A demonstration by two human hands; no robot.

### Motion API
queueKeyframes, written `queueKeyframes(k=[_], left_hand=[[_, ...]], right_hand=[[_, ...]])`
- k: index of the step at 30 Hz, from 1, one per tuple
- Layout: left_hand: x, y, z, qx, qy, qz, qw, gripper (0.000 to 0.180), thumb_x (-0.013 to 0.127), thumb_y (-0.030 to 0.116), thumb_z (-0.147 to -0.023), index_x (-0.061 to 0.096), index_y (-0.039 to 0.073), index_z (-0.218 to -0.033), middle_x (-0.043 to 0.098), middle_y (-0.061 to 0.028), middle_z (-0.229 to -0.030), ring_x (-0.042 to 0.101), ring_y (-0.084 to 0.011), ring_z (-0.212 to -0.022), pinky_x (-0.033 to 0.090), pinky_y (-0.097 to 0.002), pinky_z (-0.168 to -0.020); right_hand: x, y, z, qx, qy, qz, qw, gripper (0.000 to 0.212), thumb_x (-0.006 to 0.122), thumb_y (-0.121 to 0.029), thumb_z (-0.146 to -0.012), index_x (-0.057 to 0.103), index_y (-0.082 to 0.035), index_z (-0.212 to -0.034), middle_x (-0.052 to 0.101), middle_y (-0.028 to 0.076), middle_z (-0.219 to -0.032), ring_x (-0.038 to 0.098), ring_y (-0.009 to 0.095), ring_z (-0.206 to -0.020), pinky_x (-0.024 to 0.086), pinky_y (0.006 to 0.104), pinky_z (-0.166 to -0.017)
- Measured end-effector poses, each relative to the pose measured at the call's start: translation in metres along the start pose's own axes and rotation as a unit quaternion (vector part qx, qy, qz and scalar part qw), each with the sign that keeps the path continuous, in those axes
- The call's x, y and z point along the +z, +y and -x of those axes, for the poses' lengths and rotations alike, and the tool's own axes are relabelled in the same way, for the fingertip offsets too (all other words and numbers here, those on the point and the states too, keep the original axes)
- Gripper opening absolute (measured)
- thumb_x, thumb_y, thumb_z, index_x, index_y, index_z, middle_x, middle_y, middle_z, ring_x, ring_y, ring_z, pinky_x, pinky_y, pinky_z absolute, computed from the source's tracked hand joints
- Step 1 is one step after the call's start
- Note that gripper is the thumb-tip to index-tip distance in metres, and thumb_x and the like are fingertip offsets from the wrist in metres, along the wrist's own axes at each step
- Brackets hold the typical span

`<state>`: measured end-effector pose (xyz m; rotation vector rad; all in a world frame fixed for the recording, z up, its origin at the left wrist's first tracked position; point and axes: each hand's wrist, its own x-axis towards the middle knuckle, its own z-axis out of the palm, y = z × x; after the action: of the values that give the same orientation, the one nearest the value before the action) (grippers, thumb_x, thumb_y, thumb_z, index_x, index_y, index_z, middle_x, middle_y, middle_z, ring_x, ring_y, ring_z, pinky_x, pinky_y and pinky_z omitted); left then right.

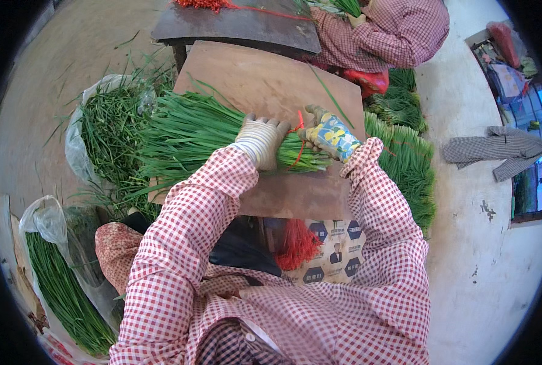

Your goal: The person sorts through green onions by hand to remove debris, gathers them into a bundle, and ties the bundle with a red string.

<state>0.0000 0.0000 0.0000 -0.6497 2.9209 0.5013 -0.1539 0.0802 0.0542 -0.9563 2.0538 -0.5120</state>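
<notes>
A bundle of long green chives [192,131] lies across a brown board, its leaves to the left and pale cut stems to the right. My left hand [262,140], in a striped glove, is closed over the bundle near the stems and holds it against the board. A red tie [299,125] loops round the stem end. My right hand [327,135], in a glove with a patterned cuff, pinches at this tie beside the stems. Its fingertips are partly hidden.
The board [246,67] adjoins a dark table [240,27]. Loose chives [116,121] spill from a plastic bag at left; bagged chives [70,292] stand lower left. Stacked bundles [405,164] line the right side. Red ties [298,243] hang below the board. A co-worker [392,30] sits ahead.
</notes>
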Motion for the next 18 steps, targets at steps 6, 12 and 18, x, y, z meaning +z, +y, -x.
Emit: queueKeyframes(k=[6,12,18], left_hand=[[-0.002,-0.001,0.000,0.006,0.012,0.004,1.000,0.094,0.086,0.036,-0.054,0.044,0.013,-0.136,0.058,-0.0127,-0.125,0.054,-0.0284,-0.120,0.034,-0.0478,-0.107],[-0.010,0.006,0.003,-0.009,-0.026,0.009,1.000,0.101,0.087,0.036,-0.052,0.042,0.011,-0.138,0.057,-0.0141,-0.127,0.052,-0.0296,-0.122,0.033,-0.0484,-0.108],[-0.003,0.004,0.003,-0.020,0.008,0.006,1.000,0.107,0.088,0.035,-0.050,0.039,0.012,-0.142,0.055,-0.0144,-0.132,0.050,-0.0304,-0.125,0.030,-0.0506,-0.111]], right_hand=[[-0.006,-0.014,-0.008,0.030,-0.030,-0.051,0.998,0.052,0.072,-0.009,-0.083,0.051,0.004,-0.129,0.065,0.004,-0.085,0.056,0.006,-0.056,0.043,0.0184,-0.044],[-0.004,-0.004,-0.005,-0.004,-0.017,-0.088,0.996,0.027,0.071,-0.022,-0.088,0.064,-0.004,-0.108,0.062,-0.003,-0.077,0.048,0.003,-0.053,0.036,0.0195,-0.043],[0.009,0.023,0.009,-0.153,0.159,-0.136,0.966,0.039,0.057,-0.032,-0.092,0.063,-0.004,-0.117,0.065,0.014,-0.092,0.060,0.020,-0.078,0.049,0.0336,-0.071]])
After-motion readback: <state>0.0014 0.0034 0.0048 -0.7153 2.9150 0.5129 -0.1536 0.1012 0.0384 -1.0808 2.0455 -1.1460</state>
